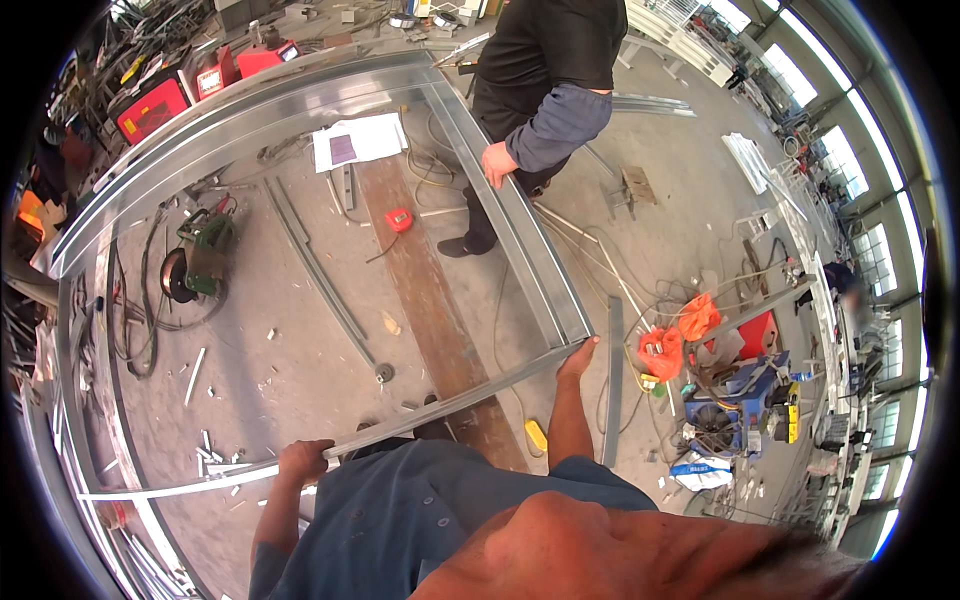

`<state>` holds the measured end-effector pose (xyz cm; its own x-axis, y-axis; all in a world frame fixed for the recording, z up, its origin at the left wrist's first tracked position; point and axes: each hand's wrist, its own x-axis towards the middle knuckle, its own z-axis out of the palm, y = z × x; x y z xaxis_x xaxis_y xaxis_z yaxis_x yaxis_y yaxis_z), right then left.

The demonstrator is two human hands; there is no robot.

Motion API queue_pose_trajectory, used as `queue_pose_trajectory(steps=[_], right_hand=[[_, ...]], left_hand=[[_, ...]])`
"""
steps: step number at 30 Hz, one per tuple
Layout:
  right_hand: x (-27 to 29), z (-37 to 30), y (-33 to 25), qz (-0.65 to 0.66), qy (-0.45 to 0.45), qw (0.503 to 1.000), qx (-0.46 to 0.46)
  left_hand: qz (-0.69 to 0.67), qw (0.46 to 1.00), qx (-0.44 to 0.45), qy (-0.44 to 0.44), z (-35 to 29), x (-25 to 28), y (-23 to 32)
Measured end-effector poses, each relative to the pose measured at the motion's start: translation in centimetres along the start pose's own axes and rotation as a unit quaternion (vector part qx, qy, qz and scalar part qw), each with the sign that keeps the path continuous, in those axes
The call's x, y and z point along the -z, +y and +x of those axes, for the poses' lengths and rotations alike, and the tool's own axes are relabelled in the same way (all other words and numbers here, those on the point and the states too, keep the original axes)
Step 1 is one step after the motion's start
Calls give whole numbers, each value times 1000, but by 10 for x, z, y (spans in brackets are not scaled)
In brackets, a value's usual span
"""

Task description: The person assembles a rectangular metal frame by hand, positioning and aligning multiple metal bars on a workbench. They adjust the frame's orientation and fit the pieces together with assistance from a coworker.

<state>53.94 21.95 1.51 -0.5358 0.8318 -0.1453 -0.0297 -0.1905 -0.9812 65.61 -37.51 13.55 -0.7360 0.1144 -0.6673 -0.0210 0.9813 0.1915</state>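
Note:
A large rectangular metal frame (pixel 455 399) of silvery profiles spans the space in front of me. My left hand (pixel 304 460) is closed around its near bar, left of my body. At the near right corner, my right hand (pixel 577 360) grips the same frame, with the fingers partly hidden by the metal. Across the right side stands a co-worker (pixel 545 70) in a dark top, whose hand (pixel 497 163) rests on the frame's right-hand bar. The frame appears raised above the floor.
Inside the frame's outline lie a rusty plank (pixel 425 290), a red tape measure (pixel 398 220), white papers (pixel 360 142), a green machine (pixel 207 240) and long metal strips (pixel 315 275). Cables, orange bags (pixel 661 352) and a blue machine (pixel 735 405) are on the right. Red machines (pixel 152 108) stand far left.

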Motion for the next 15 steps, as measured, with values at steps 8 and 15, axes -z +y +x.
queue_pose_trajectory(steps=[8, 15], right_hand=[[4, 5, 5, -56, 30, 998, 27], [-2, 0, 0, -44, 40, 998, 21]], left_hand=[[4, 1000, -3, -2, 1, 0, -2], [8, 1000, 8, -8, 1, -2, -3]])
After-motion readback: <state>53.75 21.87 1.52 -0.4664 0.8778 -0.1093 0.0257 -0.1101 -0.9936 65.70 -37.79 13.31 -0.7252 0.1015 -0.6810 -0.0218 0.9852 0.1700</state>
